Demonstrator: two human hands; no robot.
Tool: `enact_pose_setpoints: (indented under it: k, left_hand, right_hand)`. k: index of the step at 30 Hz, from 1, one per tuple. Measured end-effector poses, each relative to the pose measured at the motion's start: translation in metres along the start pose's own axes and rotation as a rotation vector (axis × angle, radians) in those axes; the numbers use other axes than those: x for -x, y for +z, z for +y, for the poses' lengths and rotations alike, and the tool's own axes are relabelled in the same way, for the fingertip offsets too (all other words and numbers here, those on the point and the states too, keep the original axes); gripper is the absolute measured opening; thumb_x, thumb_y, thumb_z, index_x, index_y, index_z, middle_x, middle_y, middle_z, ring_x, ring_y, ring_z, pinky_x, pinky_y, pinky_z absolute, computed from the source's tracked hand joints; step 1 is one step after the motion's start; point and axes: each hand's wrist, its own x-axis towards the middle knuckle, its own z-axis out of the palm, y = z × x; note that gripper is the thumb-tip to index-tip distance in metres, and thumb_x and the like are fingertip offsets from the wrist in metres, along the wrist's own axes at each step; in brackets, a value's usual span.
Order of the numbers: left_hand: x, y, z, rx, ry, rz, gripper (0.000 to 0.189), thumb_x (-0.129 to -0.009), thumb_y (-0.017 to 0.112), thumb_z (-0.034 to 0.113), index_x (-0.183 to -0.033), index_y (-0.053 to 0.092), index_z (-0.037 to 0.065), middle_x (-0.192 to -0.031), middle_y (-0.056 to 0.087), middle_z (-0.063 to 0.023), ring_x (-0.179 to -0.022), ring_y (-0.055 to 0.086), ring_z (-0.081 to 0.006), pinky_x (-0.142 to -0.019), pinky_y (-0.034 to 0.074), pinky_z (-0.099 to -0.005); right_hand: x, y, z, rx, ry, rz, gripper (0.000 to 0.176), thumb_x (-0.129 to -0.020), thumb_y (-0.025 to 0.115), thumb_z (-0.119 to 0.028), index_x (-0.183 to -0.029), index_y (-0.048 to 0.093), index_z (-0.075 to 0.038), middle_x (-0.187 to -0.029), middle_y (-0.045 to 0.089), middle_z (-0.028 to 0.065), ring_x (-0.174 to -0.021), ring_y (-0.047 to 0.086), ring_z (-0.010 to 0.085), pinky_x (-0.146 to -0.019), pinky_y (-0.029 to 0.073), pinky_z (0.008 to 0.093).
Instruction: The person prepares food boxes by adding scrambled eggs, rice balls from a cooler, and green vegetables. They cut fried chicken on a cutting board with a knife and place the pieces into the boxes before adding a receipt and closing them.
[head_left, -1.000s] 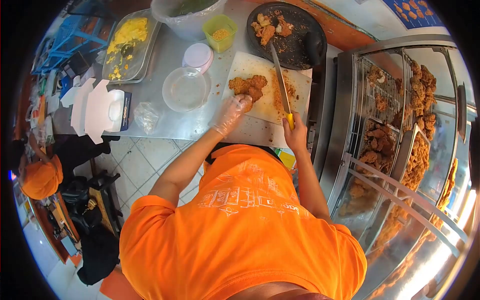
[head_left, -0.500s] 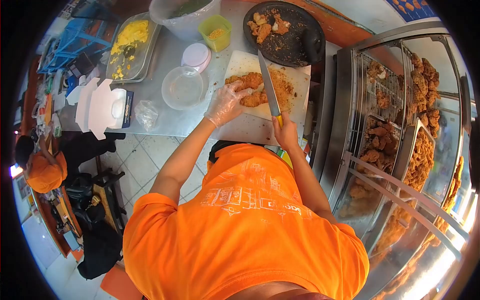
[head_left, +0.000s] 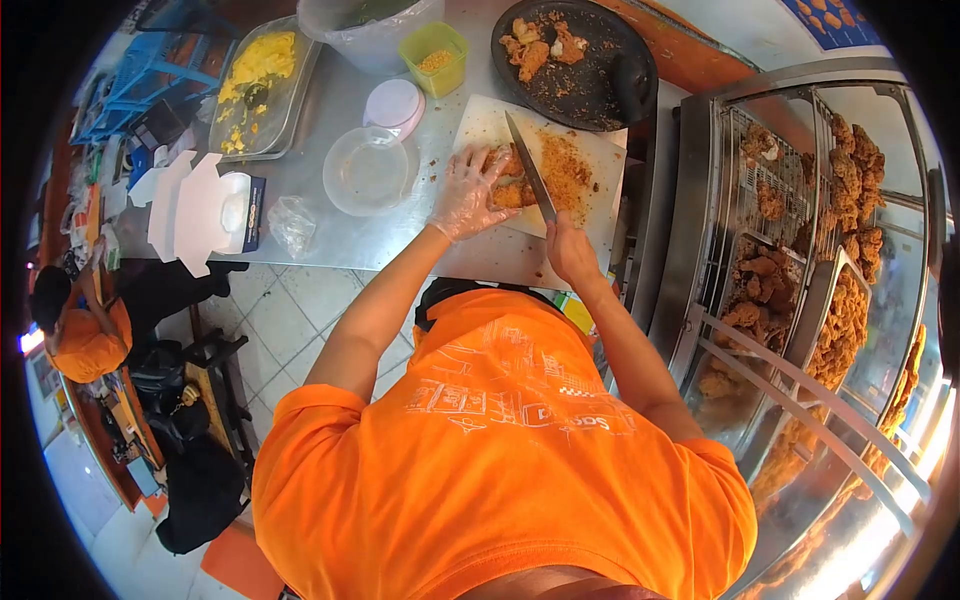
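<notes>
On the white cutting board (head_left: 603, 165), brown fried chicken pieces (head_left: 512, 190) lie partly under my left hand (head_left: 468, 196). That hand wears a clear plastic glove, and its fingers are spread over the chicken. My bare right hand (head_left: 572, 252) is closed around the handle of a long knife (head_left: 532, 172). The blade points away from me and lies just right of the chicken, beside scattered crumbs (head_left: 566, 165). How far the blade touches the board cannot be made out.
A black round pan (head_left: 575, 98) with chicken pieces sits behind the board. Left are a clear round lid (head_left: 366, 173), green tub (head_left: 452, 78), open white box (head_left: 190, 212) and glass tray (head_left: 282, 125). A display cabinet (head_left: 690, 210) stands right. Another person (head_left: 90, 335) is far left.
My left hand has moved slightly right and its fingers have spread over the chicken. The knife has tilted, its tip shifting left and its handle slightly toward the board.
</notes>
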Motion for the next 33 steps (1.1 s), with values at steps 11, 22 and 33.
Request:
enact_pose_setpoints:
  k: [11,22,33]
  left_hand:
    - [-0.003,-0.001,-0.009,-0.026,0.004,-0.050,0.098,-0.079,0.073,0.064,-0.157,0.034,0.019,-0.158,0.033,-0.0184,-0.144,0.030,-0.0455,-0.118,0.025,-0.0606]
    - [0.003,0.013,-0.018,0.121,-0.030,0.195,0.079,-0.096,0.055,0.053,-0.150,0.040,-0.004,-0.156,0.037,-0.0259,-0.142,0.035,-0.0474,-0.119,0.024,-0.0565]
    - [0.004,0.044,-0.013,0.022,-0.151,0.191,0.059,-0.099,0.050,0.033,-0.146,0.046,-0.003,-0.153,0.042,-0.0231,-0.140,0.038,-0.0468,-0.119,0.025,-0.0567]
  right_hand:
    - [-0.019,0.038,-0.014,0.078,0.153,0.029,0.029,-0.102,0.048,-0.028,-0.109,0.049,-0.001,-0.084,0.067,0.0351,-0.083,0.066,0.0547,-0.077,0.052,0.0624]
    - [-0.039,0.000,-0.034,0.025,-0.014,0.155,0.024,-0.100,0.053,-0.026,-0.099,0.055,-0.001,-0.075,0.065,0.0332,-0.071,0.064,0.0543,-0.067,0.053,0.0611]
    - [-0.046,0.067,-0.050,0.093,0.104,0.131,0.024,-0.101,0.053,-0.024,-0.103,0.052,0.000,-0.081,0.065,0.0343,-0.076,0.066,0.0517,-0.067,0.053,0.0593]
